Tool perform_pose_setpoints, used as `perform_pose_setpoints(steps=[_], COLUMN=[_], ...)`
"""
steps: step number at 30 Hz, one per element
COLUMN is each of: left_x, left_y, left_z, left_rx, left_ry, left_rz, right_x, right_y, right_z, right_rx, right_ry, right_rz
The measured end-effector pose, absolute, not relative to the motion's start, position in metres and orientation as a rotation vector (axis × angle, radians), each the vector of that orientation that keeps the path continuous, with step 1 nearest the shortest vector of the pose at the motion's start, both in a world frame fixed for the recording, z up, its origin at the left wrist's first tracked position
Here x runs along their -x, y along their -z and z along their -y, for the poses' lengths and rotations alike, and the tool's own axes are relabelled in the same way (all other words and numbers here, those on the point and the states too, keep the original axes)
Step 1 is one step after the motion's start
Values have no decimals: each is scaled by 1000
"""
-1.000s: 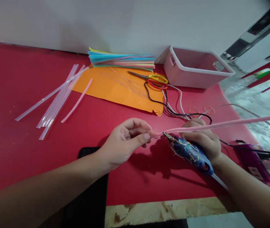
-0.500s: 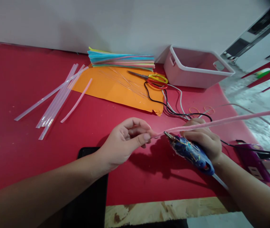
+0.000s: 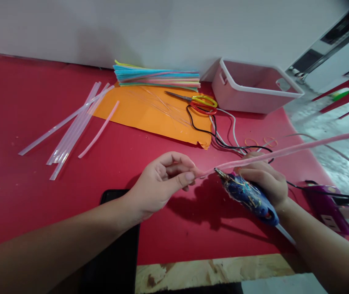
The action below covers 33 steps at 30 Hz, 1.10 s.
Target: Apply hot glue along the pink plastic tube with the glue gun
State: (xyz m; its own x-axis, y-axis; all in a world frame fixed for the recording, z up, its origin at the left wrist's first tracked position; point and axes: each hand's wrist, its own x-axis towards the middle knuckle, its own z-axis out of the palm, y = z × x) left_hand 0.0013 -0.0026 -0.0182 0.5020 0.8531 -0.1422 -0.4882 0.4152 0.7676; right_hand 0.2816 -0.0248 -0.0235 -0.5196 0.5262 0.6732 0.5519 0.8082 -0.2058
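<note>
Between thumb and fingers, my left hand (image 3: 165,179) pinches one end of a long pink pipe cleaner (image 3: 287,150). The pipe cleaner stretches right, passing above my other hand and out of the picture. My right hand (image 3: 266,179) is wrapped round a blue hot glue gun (image 3: 249,198) smeared with glue strands. Its metal nozzle points left and meets the pipe cleaner a short way from my left fingertips; whether glue is coming out is too small to tell. A clear glue stick (image 3: 285,234) juts from the gun's back end.
Several glue sticks (image 3: 73,132) and a short pink pipe cleaner (image 3: 99,130) lie left on the red table (image 3: 24,196). An orange sheet (image 3: 159,118) holds scissors (image 3: 193,100); a coloured pipe-cleaner bundle (image 3: 156,76) lies behind. A pink bin (image 3: 251,92), cables, a purple power strip (image 3: 324,208) and a black tray-like object (image 3: 113,249) surround my hands.
The glue gun's nozzle has slid slightly right along the pipe cleaner, away from my left fingers. The pipe cleaner's far end has risen. My left hand stays in place.
</note>
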Motion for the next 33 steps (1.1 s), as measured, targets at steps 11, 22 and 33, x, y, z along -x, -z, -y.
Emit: perform_pose_setpoints(steps=[11, 22, 33], left_x=[-1, -1, 0], left_y=[18, 14, 15], left_z=[3, 3, 3], left_rx=[-724, -731, -693], left_ry=[-897, -872, -874], left_rz=[-575, -625, -600], right_x=[-280, -281, -286], right_y=[20, 24, 28], right_z=[22, 20, 21], right_rx=[783, 767, 775], right_ry=[17, 40, 14], right_rz=[2224, 2164, 2144])
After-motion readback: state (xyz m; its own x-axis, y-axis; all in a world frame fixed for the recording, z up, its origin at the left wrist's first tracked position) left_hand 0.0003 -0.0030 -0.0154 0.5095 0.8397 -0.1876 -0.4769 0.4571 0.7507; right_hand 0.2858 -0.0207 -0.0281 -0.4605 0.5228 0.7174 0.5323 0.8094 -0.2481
